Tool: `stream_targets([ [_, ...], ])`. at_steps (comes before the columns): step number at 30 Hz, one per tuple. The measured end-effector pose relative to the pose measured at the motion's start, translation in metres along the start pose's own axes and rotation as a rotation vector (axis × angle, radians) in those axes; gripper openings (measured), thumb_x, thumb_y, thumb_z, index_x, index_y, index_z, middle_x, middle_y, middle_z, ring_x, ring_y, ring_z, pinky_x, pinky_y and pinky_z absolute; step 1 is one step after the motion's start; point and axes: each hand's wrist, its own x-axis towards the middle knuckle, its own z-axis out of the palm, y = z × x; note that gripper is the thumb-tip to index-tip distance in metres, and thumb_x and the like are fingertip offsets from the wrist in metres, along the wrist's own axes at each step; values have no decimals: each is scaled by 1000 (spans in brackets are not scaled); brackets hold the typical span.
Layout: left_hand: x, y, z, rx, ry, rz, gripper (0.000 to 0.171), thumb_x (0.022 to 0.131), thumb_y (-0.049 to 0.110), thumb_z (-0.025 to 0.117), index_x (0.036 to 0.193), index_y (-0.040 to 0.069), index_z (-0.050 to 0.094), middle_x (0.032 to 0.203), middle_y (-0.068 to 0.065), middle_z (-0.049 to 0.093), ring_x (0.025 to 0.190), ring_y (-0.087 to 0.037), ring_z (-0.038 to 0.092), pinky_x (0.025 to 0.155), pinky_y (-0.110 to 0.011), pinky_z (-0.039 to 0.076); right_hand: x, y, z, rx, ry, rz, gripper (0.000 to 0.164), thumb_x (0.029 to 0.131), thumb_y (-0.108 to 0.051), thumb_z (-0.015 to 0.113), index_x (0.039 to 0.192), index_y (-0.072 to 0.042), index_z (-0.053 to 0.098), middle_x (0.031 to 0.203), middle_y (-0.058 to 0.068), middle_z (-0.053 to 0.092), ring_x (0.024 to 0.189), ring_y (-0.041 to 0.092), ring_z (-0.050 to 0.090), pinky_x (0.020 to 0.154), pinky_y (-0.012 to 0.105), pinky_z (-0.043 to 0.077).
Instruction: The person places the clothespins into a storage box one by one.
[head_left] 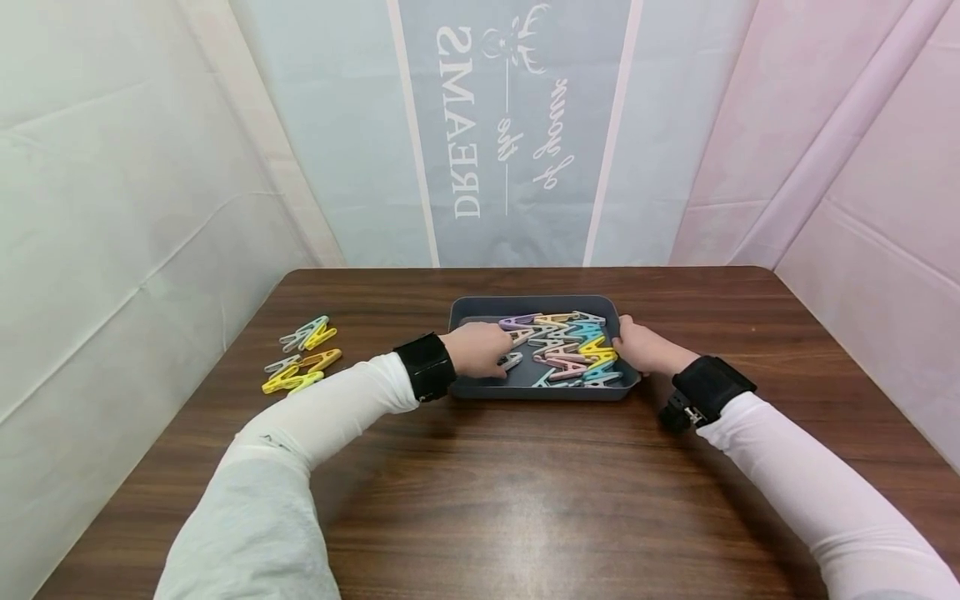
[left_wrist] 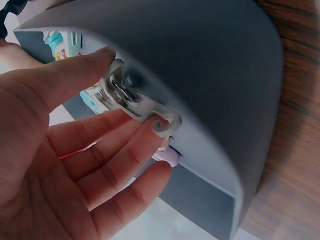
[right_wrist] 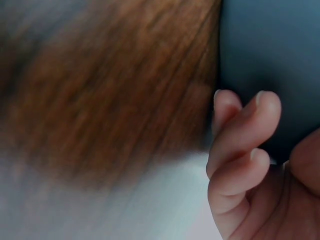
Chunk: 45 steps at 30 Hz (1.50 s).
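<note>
A dark grey tray (head_left: 540, 392) holds several clothespins, among them a yellow clothespin (head_left: 596, 348) and a purple clothespin (head_left: 519, 321). My left hand (head_left: 476, 348) reaches into its left part. In the left wrist view, that hand pinches a pale grey clothespin (left_wrist: 145, 106) with a metal spring between thumb and fingers, close to the tray wall (left_wrist: 215, 75). At the tray's right end, my right hand (head_left: 647, 346) grips the side. The right wrist view shows its curled fingers (right_wrist: 245, 125) against the tray's outer wall (right_wrist: 270, 45); the thumb is mostly out of frame.
On the left of the brown wooden table (head_left: 487, 492) lies a loose group of clothespins, with a yellow clothespin (head_left: 279, 382), an orange clothespin (head_left: 322, 359) and a pale green clothespin (head_left: 311, 327). Light fabric (head_left: 510, 125) hangs behind the table's far edge.
</note>
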Motion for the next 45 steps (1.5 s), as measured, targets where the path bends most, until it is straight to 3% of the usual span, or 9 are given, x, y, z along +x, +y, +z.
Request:
stream_targets([
  [11,11,7,1,-8,-61,-57,33,91,32,70,113,8,65,92,-2,63,81,-14,56,77,-31,45,1,-1,3,-6,5,0,54,104,-9,34,139,22,6,72,14,47,49,19,46,50,32,42],
  [21,19,3,5,13,-41,-40,29,90,29,72,107,7,65,95,-3,64,81,-15,54,78,-31,44,3,-2,4,0,4,-7,53,104,-9,34,137,22,8,76,18,50,49,19,48,49,32,44],
  [35,27,7,0,4,-43,-29,24,90,30,71,98,8,65,84,0,58,75,-13,49,71,-26,39,1,6,3,-2,28,-23,53,104,-9,34,136,22,7,70,14,50,47,18,48,48,32,42],
  [45,21,1,3,-90,40,-25,32,89,33,72,106,7,64,84,0,58,77,-14,54,73,-30,43,1,2,3,7,16,-11,53,104,-9,34,137,22,7,74,17,50,48,19,47,48,32,43],
])
